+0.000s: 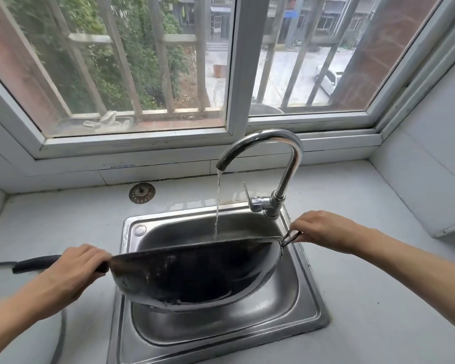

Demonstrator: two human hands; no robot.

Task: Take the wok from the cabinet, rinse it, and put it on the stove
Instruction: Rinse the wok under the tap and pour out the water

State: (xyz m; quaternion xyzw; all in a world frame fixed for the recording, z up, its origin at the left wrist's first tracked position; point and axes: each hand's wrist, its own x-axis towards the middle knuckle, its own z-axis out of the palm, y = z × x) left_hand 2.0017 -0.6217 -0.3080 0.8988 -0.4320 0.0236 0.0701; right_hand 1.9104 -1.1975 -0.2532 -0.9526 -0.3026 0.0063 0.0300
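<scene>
A dark, blackened wok (195, 274) hangs over the steel sink (310, 306), tilted so its open side faces away from me and only its outer shell shows. My left hand (76, 271) grips the long black handle on the left. My right hand (323, 227) pinches the small metal loop handle (290, 237) on the right rim. Water runs from the curved chrome faucet (286, 164) in a thin stream (217, 203) that drops behind the wok's rim. The wok's inside is hidden.
A round metal drain strainer (142, 193) lies on the white counter behind the sink. A dark hose (61, 334) curves along the counter at the left. The barred window (142, 61) stands close behind. A white tiled wall (431, 179) closes the right side.
</scene>
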